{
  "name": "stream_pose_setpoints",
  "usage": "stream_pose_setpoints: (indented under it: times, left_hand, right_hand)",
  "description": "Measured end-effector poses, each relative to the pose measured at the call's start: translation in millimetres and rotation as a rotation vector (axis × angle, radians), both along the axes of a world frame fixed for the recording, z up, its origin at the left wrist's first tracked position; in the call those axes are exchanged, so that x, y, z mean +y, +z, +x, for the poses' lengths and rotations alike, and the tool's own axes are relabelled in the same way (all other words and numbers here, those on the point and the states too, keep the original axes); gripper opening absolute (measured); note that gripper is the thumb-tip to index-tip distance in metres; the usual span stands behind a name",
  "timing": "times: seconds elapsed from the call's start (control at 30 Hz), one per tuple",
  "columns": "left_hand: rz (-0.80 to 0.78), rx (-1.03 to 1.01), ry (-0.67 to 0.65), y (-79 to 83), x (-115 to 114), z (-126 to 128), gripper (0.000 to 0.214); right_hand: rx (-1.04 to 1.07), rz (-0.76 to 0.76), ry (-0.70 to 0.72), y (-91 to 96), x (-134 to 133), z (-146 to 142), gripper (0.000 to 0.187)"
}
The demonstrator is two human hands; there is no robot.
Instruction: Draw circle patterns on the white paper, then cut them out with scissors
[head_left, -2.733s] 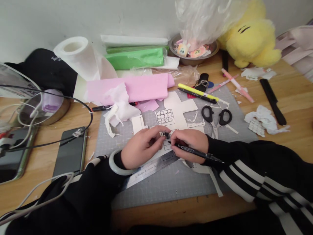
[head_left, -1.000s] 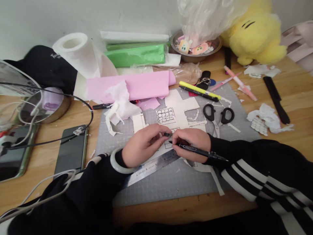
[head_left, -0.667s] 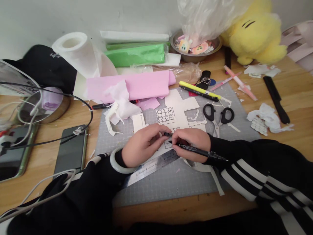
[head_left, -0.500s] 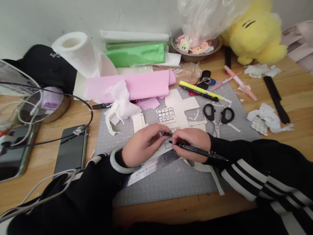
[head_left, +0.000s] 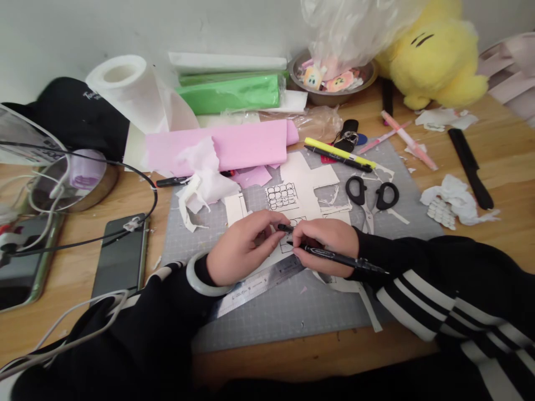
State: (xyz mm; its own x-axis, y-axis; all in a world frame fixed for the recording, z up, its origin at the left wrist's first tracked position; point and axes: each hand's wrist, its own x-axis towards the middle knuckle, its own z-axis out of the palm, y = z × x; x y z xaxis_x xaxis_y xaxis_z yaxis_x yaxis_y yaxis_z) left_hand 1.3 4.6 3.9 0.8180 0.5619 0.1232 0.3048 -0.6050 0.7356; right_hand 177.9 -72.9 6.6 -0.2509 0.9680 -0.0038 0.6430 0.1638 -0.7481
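Note:
My right hand (head_left: 326, 245) grips a black marker pen (head_left: 343, 259), its tip pointing left over a white paper cutout (head_left: 301, 189) that carries drawn black shapes. My left hand (head_left: 240, 248) is curled beside it, fingertips pinched on a small dark thing that looks like the pen cap (head_left: 284, 228). Both hands rest on the paper, which lies on a grey cutting mat (head_left: 292, 312). A metal ruler (head_left: 259, 284) lies slanted just under my left hand. A pale bangle (head_left: 198, 278) sits on my left wrist.
Black scissors (head_left: 371, 195), a yellow highlighter (head_left: 338, 152) and a pink pen (head_left: 407, 139) lie on the mat's right side. Pink paper (head_left: 234, 145), a green roll (head_left: 229, 94), a tissue roll (head_left: 129, 92), a phone (head_left: 121, 256), cables, a comb (head_left: 470, 167) and a yellow plush toy (head_left: 434, 61) surround it.
Almost nothing differs. Both hands stay together on the paper, with only small shifts of the pen tip and of the view.

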Motion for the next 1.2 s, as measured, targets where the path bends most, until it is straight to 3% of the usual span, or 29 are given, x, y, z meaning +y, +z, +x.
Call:
stream_pose_setpoints:
  times: [0.97,1.2]
  left_hand:
    - [-0.015,-0.005,-0.006,-1.2,0.0,-0.3,0.015]
    - [0.011,-0.015,-0.006,-1.5,-0.3,0.5,0.014]
  right_hand:
    - [0.025,0.038,0.018,-4.6,-0.4,1.8,0.003]
    - [0.042,0.014,-0.058,-1.3,-2.0,-1.2,0.003]
